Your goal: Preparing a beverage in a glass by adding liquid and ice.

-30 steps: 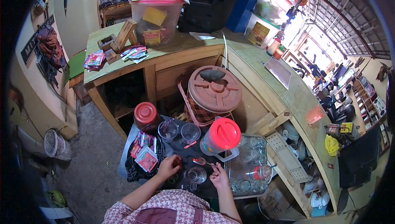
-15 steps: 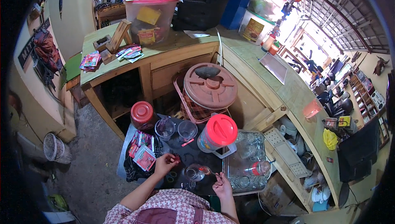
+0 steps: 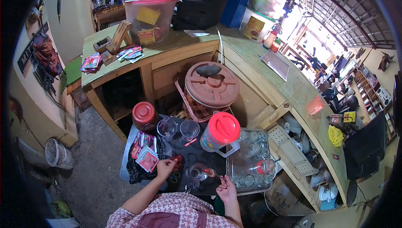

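Observation:
My left hand (image 3: 166,168) pinches a dark red sachet (image 3: 178,161) above the black tabletop. My right hand (image 3: 227,189) is closed on the thin handle of a spoon; the spoon's reddish-orange end (image 3: 209,172) lies at the mouth of a clear glass (image 3: 197,172). Scissors (image 3: 174,178) with green handles lie between my left hand and the glass. To the left of that hand, colourful sachets (image 3: 147,159) are piled on a black plastic bag (image 3: 140,173).
A red-lidded pitcher (image 3: 222,129), two clear plastic cups (image 3: 189,131) and a red-lidded jar (image 3: 144,115) stand behind. On the right, a metal tray (image 3: 251,169) holds several glasses and a bottle (image 3: 263,167). Beyond is a large lidded bucket (image 3: 212,85), enclosed by the wooden counter (image 3: 184,51).
The view has shifted slightly. More of the red sachet shows beside my left hand, which has moved a little left. My right hand keeps the spoon at the glass.

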`<state>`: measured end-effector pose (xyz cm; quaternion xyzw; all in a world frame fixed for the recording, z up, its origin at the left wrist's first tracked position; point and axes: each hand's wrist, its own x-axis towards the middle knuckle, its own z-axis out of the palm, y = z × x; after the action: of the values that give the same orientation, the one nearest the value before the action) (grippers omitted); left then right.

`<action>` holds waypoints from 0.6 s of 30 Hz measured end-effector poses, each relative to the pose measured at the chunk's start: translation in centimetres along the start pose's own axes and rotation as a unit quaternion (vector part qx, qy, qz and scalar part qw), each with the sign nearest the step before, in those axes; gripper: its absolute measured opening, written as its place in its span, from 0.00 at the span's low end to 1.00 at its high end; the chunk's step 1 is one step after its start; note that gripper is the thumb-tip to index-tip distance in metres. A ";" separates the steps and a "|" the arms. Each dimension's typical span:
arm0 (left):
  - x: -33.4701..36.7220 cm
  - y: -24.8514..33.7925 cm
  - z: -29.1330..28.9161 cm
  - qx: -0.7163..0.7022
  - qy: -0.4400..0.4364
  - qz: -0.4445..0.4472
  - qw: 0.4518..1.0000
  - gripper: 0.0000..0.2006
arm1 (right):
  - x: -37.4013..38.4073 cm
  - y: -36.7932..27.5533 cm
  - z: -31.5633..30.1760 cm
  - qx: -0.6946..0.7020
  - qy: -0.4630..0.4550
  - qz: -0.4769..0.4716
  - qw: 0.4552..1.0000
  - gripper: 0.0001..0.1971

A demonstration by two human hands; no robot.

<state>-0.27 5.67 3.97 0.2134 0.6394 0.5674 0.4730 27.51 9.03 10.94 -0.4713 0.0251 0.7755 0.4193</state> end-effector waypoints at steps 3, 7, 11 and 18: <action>-0.7 1.6 0.5 0.055 -0.018 -0.007 0.998 0.16 | -0.1 0.1 -0.7 0.008 -0.009 0.003 1.000 0.05; -2.2 4.3 1.6 0.248 -0.003 0.104 0.963 0.18 | -0.8 0.2 -0.4 -0.001 -0.007 -0.007 1.000 0.05; -4.0 7.8 3.8 0.228 -0.029 0.137 0.964 0.17 | -2.1 0.3 1.3 0.025 -0.034 -0.036 0.998 0.06; -4.7 8.1 4.9 0.045 -0.259 0.017 0.965 0.25 | -1.7 1.1 3.0 0.000 -0.107 -0.085 0.991 0.08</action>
<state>3.89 6.53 13.62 0.3855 0.5161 0.4711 0.6026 24.96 8.51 13.50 -0.3861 -0.0595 0.7831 0.4839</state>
